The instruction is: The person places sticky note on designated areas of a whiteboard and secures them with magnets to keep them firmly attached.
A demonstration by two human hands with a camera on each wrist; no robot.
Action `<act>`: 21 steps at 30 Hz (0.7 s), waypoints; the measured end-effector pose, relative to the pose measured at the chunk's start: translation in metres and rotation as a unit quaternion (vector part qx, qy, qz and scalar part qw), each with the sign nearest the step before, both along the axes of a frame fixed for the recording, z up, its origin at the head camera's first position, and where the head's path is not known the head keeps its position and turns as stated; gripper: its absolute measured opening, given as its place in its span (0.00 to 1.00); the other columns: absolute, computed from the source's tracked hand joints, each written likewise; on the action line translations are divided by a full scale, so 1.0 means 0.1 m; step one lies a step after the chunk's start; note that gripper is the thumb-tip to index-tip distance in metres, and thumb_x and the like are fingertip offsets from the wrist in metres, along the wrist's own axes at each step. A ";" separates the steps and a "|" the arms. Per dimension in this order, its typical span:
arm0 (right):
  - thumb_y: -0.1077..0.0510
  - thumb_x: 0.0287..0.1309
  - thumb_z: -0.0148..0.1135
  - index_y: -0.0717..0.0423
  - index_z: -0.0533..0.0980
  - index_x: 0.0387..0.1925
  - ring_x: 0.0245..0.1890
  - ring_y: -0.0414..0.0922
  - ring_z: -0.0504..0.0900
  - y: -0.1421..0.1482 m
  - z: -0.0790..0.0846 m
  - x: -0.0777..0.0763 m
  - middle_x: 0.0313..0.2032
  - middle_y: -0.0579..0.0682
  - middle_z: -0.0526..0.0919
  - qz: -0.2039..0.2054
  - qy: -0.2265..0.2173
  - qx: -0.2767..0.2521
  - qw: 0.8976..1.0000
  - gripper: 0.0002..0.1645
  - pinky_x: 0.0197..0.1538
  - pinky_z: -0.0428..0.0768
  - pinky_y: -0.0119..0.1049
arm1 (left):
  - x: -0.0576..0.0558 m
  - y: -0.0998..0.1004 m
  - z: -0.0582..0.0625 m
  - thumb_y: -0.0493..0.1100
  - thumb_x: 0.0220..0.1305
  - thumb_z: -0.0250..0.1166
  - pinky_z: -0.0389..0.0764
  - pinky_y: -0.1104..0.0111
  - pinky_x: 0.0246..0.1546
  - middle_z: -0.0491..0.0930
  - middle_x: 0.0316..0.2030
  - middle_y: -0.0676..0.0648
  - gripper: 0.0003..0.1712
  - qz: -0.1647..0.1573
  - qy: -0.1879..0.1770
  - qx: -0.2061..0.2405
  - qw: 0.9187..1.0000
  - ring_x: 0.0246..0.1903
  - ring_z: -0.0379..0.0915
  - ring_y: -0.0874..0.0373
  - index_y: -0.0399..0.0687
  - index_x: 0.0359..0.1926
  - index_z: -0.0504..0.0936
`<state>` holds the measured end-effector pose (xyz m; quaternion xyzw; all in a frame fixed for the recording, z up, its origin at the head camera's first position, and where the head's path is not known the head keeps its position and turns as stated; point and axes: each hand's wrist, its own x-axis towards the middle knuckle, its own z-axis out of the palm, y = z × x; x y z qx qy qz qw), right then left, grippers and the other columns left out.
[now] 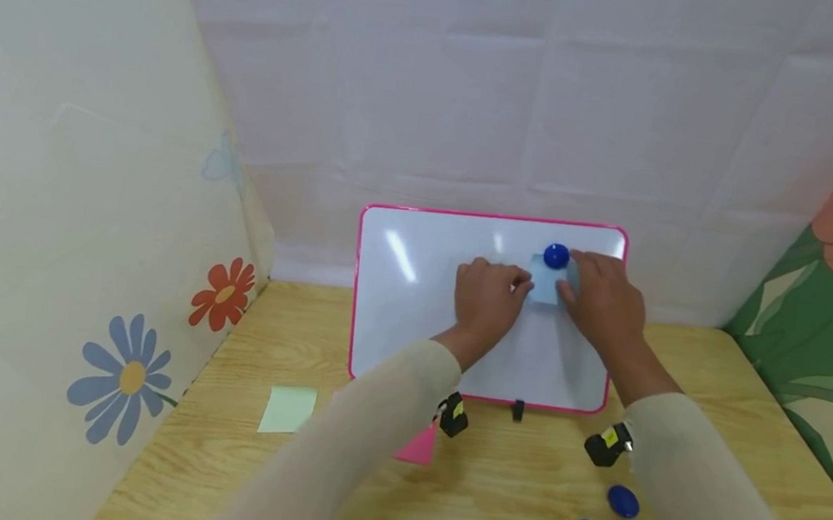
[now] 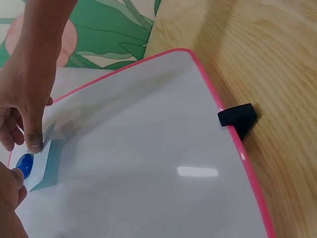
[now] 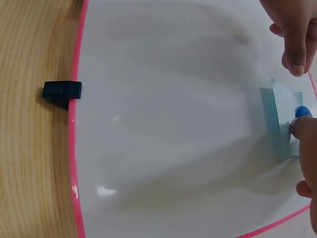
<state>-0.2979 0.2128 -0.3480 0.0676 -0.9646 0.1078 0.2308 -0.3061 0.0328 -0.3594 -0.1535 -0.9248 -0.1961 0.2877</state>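
A pale blue sticky note (image 1: 547,282) lies against a pink-rimmed whiteboard (image 1: 404,309), its lower part lifting off the surface. Over its top sits a round blue magnet (image 1: 556,256). My right hand (image 1: 608,299) is at the note's right side, its thumb (image 3: 298,128) touching the paper and a finger beside the magnet. At the note's left edge is my left hand (image 1: 490,296), with thumb and finger bent together; the right wrist view shows a small gap between them and the paper. Part of the magnet is hidden behind the right thumb there.
Three more blue magnets (image 1: 622,502) lie on the wooden table (image 1: 513,504) at front right. A pale green sticky note (image 1: 287,410) and a pink one (image 1: 418,446), partly under my left sleeve, lie left. A black clip (image 3: 62,90) grips the board's lower edge.
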 end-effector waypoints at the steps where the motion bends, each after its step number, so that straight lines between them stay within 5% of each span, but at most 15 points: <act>1: 0.49 0.70 0.64 0.60 0.68 0.70 0.68 0.61 0.66 0.01 0.00 0.01 0.67 0.62 0.72 0.003 -0.002 -0.002 1.000 0.35 0.51 0.78 0.64 | 0.02 -0.02 -0.01 0.57 0.70 0.67 0.65 0.67 0.37 0.88 0.38 0.64 0.10 -0.005 0.003 -0.006 1.000 0.34 0.69 0.64 0.65 0.46 0.91; 21: 0.45 0.68 0.66 0.55 0.68 0.71 0.68 0.62 0.66 0.01 -0.02 0.41 0.68 0.61 0.70 0.025 -0.021 0.020 0.999 0.37 0.49 0.80 0.63 | 0.50 -0.52 -0.24 0.54 0.66 0.72 0.66 0.66 0.37 0.88 0.33 0.62 0.08 -0.083 -0.033 -0.036 0.995 0.31 0.66 0.65 0.62 0.43 0.92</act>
